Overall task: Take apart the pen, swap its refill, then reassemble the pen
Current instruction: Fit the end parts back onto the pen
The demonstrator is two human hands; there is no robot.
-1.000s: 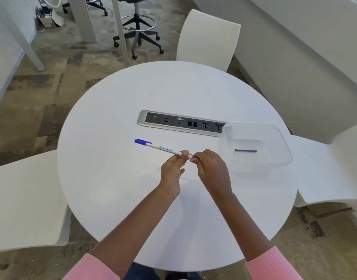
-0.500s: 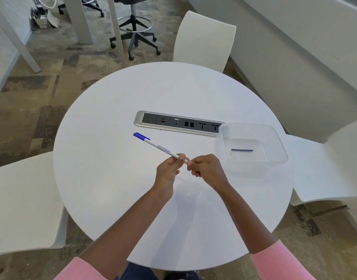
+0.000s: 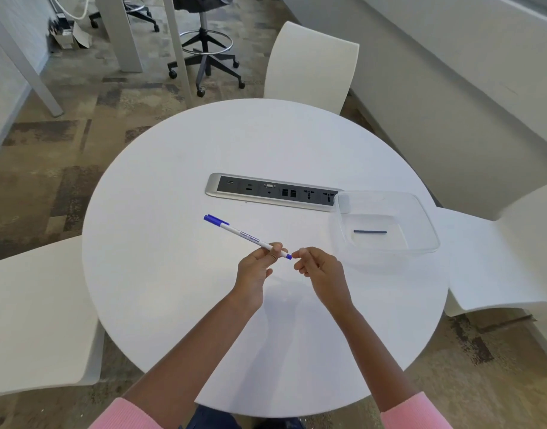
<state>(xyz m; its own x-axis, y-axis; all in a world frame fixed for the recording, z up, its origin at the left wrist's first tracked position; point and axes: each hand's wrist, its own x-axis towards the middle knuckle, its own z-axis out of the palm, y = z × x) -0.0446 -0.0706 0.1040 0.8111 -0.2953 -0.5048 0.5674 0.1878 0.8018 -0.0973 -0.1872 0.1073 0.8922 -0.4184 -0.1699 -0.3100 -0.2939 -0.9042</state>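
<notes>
A: Status on the pen?
B: Off the table, pinched in the left hand near its blue-tipped end. Capped end pointing up and away toward the near-left end of the socket strip. White barrel, blue cap, blue end piece.
A: Right hand?
B: Loosely curled, fingertips just beside the blue end piece — touching or a hair apart, cannot tell. Nothing seen in it; whether something small sits inside the curl, cannot tell either.
A: Step?
B: Looks like disassembly, very start. Pen reads as whole: cap on, end piece seated. Probably working the end piece loose to get at the refill.
A: Spare refill?
B: Thin dark stick lying flat in the clear plastic tray, just off the right end of the socket strip, well apart from both hands. Judged to be the replacement — not confirmed.
A: Next move?
B: Fine pinch on the end piece, twist or straight pull along the barrel axis while the left holds firm. Small part, slippery — easy to drop. Then draw out the old refill and reach right of the socket strip for the new one.
</notes>
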